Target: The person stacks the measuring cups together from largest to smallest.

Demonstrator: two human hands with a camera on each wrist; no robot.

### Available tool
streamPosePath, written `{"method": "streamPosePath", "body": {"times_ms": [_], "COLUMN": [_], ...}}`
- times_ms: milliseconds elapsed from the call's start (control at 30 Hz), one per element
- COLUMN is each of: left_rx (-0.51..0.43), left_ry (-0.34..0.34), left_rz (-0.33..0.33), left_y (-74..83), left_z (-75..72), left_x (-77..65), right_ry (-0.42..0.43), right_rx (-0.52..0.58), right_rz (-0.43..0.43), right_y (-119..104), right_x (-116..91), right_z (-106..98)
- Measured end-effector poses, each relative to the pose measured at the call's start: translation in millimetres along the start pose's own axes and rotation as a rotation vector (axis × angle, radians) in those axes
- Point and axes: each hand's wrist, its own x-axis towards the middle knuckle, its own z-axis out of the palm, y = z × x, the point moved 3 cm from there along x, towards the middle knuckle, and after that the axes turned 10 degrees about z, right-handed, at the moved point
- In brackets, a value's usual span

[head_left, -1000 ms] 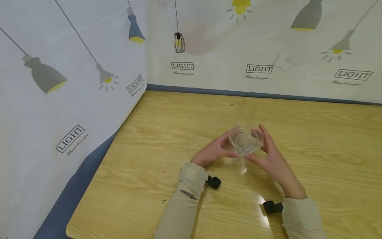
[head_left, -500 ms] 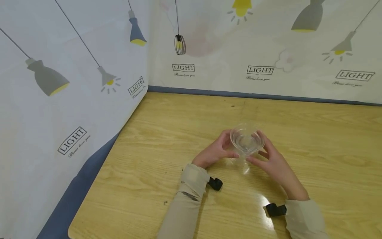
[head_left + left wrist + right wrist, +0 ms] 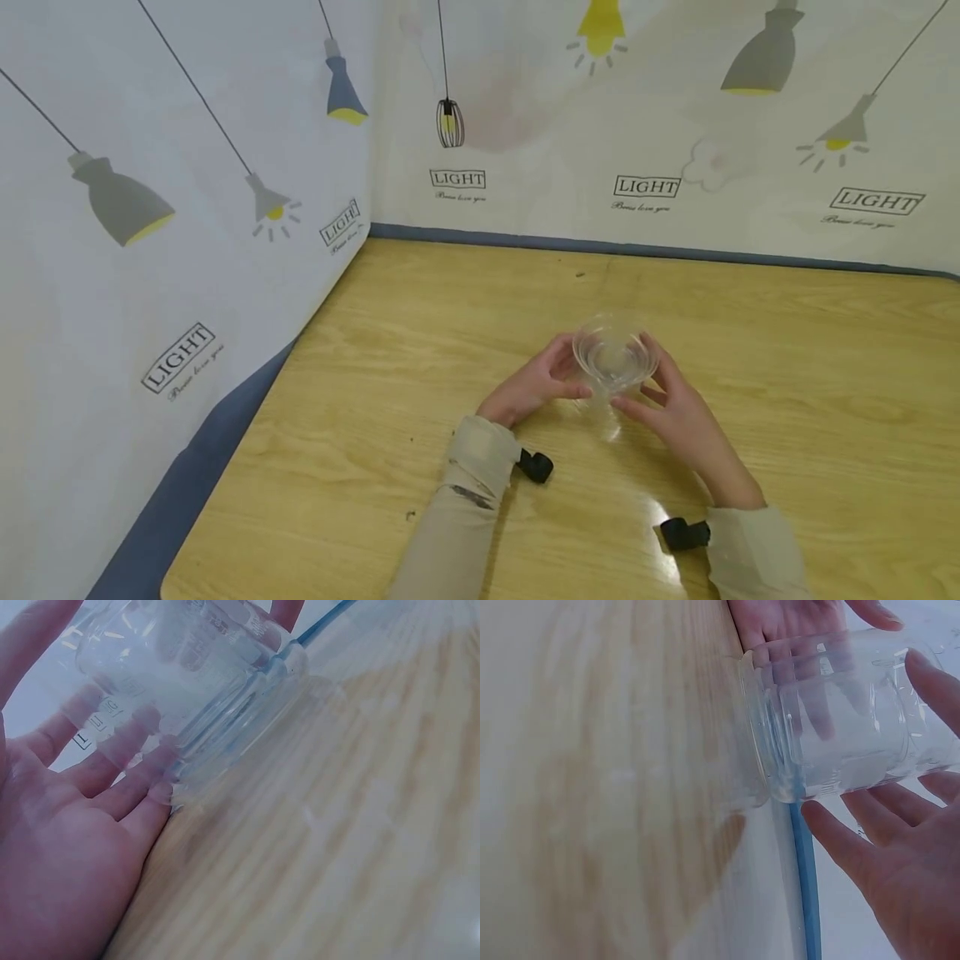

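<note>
A clear glass cup [image 3: 615,350] with an open round top and a ridged lower rim is between both hands, over the middle of the table. My left hand [image 3: 528,387] holds its left side, thumb in front and fingers behind. Opposite, my right hand [image 3: 678,408] holds the right side the same way. In the left wrist view, white printing shows on the cup [image 3: 225,667], and the left fingers show through its wall. In the right wrist view, the base of the cup [image 3: 847,757] is right at the tabletop, with the right fingers [image 3: 840,836] along its side.
The wooden table [image 3: 825,400] has its left edge beside a white printed curtain [image 3: 97,292]. Another printed curtain [image 3: 555,183] stands along the back. Small black wrist devices [image 3: 536,467] are on both sleeves.
Both hands keep their hold around the cup. The head view has shifted slightly, and the cup and hands appear a little lower in it.
</note>
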Motion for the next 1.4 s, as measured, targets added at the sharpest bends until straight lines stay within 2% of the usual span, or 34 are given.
{"method": "streamPosePath", "body": {"times_ms": [233, 633, 867, 900, 967, 1033, 1200, 1300, 1400], "left_rx": [0.006, 0.000, 0.004, 0.031, 0.100, 0.127, 0.120, 0.200, 0.345], "left_ry": [0.002, -0.036, -0.074, -0.072, -0.043, -0.016, 0.072, 0.208, 0.363], "left_rz": [-0.015, -0.015, 0.038, 0.042, 0.029, 0.046, 0.127, 0.080, -0.026], "left_y": [-0.1, 2.8, 4.0, 4.4, 5.7, 8.3, 20.9, 32.4, 40.0], "left_z": [3.5, 4.2, 2.2, 1.0, -2.3, -5.9, -16.2, -23.7, -32.5], "left_x": [-1.9, -0.8, 4.3, 4.5, 4.3, 4.0, 0.9, -2.1, -4.7], "right_ry": [-0.002, 0.034, 0.013, 0.006, -0.004, 0.009, 0.078, 0.128, 0.175], "right_rx": [-0.004, -0.001, -0.034, -0.043, -0.055, -0.087, -0.247, -0.360, -0.466], "right_rz": [0.000, -0.030, -0.056, -0.061, -0.071, -0.082, -0.083, -0.066, -0.048], "right_y": [-1.7, -2.9, -7.0, -8.0, -10.4, -14.2, -22.6, -25.6, -24.9], "right_x": [-4.4, -3.8, -7.8, -9.1, -11.9, -14.9, -18.2, -17.0, -14.3], "right_z": [-0.6, -0.6, -8.8, -11.4, -17.8, -24.9, -44.4, -56.1, -66.4]}}
